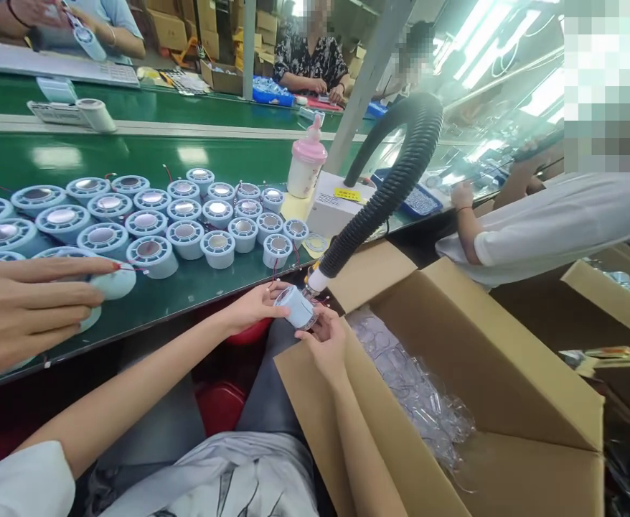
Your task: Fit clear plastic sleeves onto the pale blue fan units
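Note:
A light-blue cylindrical plastic housing [298, 307] is held tilted above my lap, just off the bench edge. My left hand [258, 305] grips its ringed end, thumb along the side. Around its other end, where a clear plastic rim shows, the fingers of my right hand [326, 341] are closed. Just above the housing is the metal tip [309, 286] of a black corrugated hose [384, 183]; whether they touch I cannot tell. Several similar blue housings [186, 237] with thin red and black wires stand in rows on the green bench [196, 287].
Another person's hand [29, 309] reaches in from the left among the housings. An open cardboard box [509, 352] with clear plastic parts [412, 388] stands at my right. A pink-topped bottle [308, 158] and a white box [328, 205] stand behind the hose. Several co-workers sit around the line.

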Available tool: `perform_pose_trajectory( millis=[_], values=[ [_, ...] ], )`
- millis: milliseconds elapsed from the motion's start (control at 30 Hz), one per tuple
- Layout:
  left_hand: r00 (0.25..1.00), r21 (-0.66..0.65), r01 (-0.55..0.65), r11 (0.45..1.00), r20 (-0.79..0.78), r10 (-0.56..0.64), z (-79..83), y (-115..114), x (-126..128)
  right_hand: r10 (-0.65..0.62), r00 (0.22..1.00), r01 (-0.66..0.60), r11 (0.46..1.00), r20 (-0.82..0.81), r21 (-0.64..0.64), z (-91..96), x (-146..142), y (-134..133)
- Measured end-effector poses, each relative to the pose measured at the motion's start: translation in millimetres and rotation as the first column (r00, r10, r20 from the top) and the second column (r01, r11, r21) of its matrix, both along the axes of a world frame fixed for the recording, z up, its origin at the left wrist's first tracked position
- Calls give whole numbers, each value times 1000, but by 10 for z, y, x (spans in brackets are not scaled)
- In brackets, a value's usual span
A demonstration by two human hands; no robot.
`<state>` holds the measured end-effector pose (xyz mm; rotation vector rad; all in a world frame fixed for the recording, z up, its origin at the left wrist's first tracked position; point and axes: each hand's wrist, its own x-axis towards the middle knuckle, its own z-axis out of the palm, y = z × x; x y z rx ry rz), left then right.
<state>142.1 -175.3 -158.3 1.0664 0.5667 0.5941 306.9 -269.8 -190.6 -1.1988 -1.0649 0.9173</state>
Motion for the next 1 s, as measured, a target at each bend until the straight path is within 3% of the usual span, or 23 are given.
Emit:
perform_pose_trajectory(
  millis=[133, 267, 467, 700, 1000],
  values=[
    [996, 42, 49, 998, -75, -46, 165, -265, -276, 206, 972, -205, 978, 111, -21, 256, 1, -185],
    [977, 183, 159, 970, -168, -129, 378, -657, -564, 368, 907, -364, 929, 205, -59, 554, -52, -461],
    [968, 259, 162, 952, -229, -103, 656, -1050, -776, 522, 840, -501, 851, 147, -160, 896, -144, -687],
    [965, 421, 112, 900, -262, 3, 783, -1170, -907, 572, 810, -582, 762, -127, -284, 1062, -265, -652],
    [957, 480, 116, 870, -287, 31, 798, -1173, -1002, 545, 768, -638, 691, -336, -339, 1074, -366, -588]
  ],
)
